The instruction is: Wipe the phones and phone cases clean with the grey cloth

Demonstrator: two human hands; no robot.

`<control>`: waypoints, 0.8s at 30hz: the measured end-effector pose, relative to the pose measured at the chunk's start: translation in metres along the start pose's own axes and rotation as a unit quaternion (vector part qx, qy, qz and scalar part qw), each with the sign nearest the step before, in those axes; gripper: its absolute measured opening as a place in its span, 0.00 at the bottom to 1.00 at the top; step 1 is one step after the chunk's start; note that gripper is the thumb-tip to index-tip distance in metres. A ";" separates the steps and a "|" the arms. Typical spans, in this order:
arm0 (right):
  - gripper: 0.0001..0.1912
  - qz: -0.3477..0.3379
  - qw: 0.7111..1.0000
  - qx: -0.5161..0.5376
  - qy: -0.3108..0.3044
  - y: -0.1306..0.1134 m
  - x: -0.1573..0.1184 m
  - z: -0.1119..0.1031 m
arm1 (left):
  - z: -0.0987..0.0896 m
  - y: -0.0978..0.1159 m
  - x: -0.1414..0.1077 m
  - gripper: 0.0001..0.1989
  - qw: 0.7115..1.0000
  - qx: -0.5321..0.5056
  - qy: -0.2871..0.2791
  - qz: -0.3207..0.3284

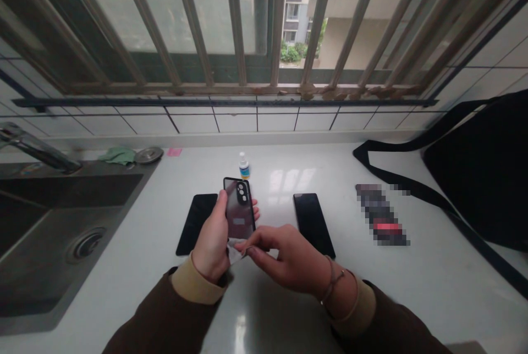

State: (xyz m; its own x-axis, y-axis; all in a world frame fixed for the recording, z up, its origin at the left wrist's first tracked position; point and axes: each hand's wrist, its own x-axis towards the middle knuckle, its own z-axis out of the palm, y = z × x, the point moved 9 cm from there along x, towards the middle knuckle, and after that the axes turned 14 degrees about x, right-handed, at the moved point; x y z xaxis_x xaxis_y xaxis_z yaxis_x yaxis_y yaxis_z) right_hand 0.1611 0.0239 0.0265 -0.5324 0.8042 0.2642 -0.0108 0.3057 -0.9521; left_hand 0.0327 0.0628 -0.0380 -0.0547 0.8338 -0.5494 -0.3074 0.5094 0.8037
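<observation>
My left hand (pixel 214 236) was curled round the cased phone (pixel 240 211), thumb on one edge, fingertips past the other; my right hand (pixel 284 258) pinched a white wipe (pixel 236 252) at its lower end, thumb and forefinger nearly closed. Dark devices lay either side of my fingers, a small bottle (pixel 244 167) just beyond. My left palm was hidden behind the phone.

white countertop (pixel 264 299) spreading right of the sink (pixel 53 255), dark phones (pixel 197 225) (pixel 314 225) lying nearer and farther from it, small bottle (pixel 244 167) standing between them toward the wall, pink slip (pixel 174 152) resting just beside its edge
</observation>
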 end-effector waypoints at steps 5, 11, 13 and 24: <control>0.17 0.106 0.941 0.258 0.192 0.047 0.000 -0.036 | 0.021 -0.007 -0.003 0.28 0.995 -0.014 -0.088 -0.033; 0.20 0.072 0.903 0.253 0.340 0.060 -0.008 -0.081 | 0.029 -0.013 -0.011 0.18 0.993 0.013 -0.110 -0.043; 0.15 0.022 0.937 0.087 0.337 0.042 -0.010 -0.086 | 0.032 -0.016 -0.014 0.21 0.990 0.027 -0.135 -0.043; 0.19 -0.099 0.939 -0.326 0.052 0.018 0.005 -0.016 | 0.031 -0.016 -0.002 0.20 0.990 -0.022 -0.131 0.044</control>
State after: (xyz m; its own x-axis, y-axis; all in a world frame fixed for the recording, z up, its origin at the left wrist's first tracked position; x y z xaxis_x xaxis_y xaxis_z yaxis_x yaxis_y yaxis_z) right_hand 0.1723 0.0417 0.0132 -0.4885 0.7343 0.4714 0.4386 0.6737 -0.5948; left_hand 0.0672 0.0597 -0.0433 0.1640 0.9044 -0.3938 -0.3540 0.4266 0.8323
